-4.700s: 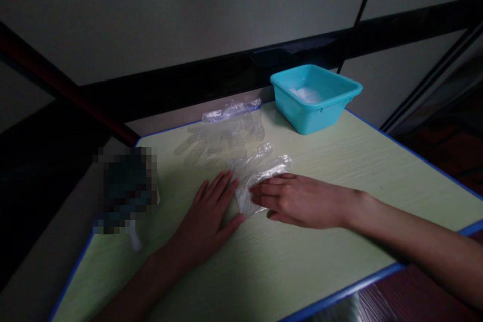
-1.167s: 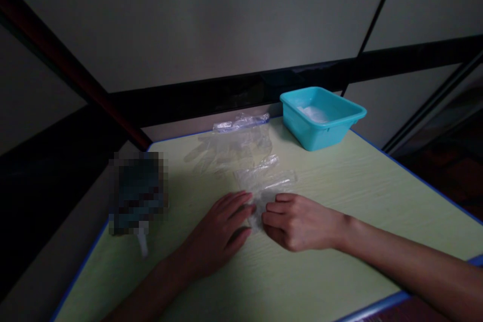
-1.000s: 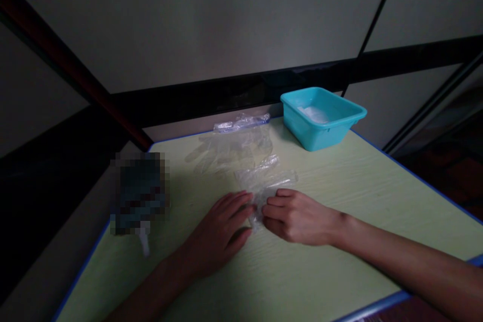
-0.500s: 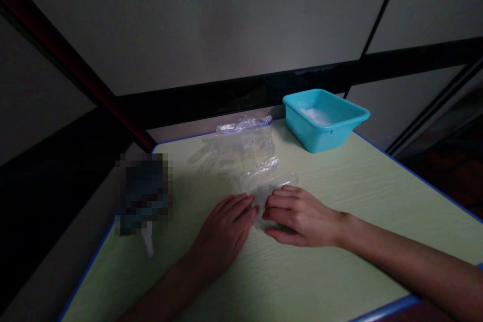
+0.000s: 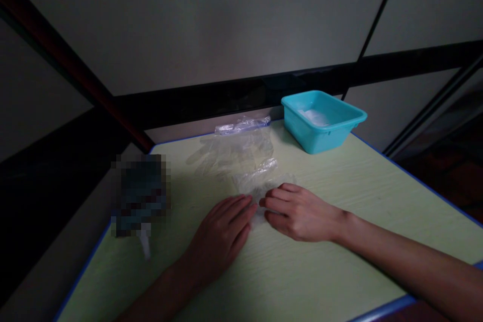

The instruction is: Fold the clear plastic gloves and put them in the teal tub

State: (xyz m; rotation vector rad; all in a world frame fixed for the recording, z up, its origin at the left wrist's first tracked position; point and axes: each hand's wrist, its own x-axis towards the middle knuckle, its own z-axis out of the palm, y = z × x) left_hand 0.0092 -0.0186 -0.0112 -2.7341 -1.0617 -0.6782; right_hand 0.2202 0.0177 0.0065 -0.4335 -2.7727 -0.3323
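My left hand [image 5: 226, 226] lies flat on the table, its fingers stretched out and their tips at the near-left edge of a crumpled clear plastic glove [image 5: 260, 173]. From the other side, my right hand [image 5: 296, 211] comes down on the same plastic with its fingers curled together. Its fingertips and thumb are partly hidden, and the plastic under them is bunched. Just beyond lies another clear plastic glove [image 5: 234, 151], spread with its fingers pointing left. A crinkled plastic strip with a blue edge [image 5: 243, 125] sits at that glove's far side.
A turquoise plastic basin [image 5: 324, 136] with something whitish inside stands at the back right. At the left edge is a blurred-out dark object [image 5: 141, 193] with a pale strip [image 5: 144, 244] below it. The pale table [image 5: 339, 271] has a blue rim and meets a panelled wall.
My right hand's fingers have drawn in closer, and its thumb has tucked under. The plastic beneath is slightly more bunched. My left hand has barely moved.
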